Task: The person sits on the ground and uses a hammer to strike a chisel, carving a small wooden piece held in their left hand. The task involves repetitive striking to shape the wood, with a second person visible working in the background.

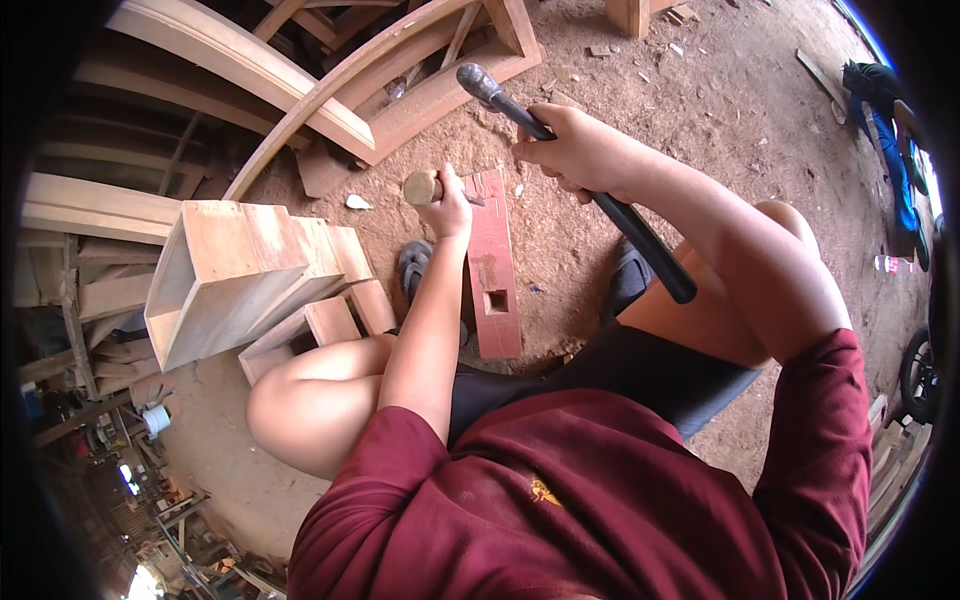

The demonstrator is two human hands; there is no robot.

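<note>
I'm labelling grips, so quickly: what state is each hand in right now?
Left hand: closed, holding a tan, round-ended tool handle.
Right hand: closed, holding a long, black-shafted hammer with a rounded head.

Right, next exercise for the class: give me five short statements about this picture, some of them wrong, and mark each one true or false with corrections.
1. The right hand grips a hammer. True.
2. The left hand is empty. False: the left hand is closed around a wooden handle with a round end.
3. The reddish board lies between the person's shoes. True.
4. The reddish board has no hole in it. False: a square hole shows toward the end nearer the person.
5. The person's shirt is bright green. False: the shirt is dark red.
</note>
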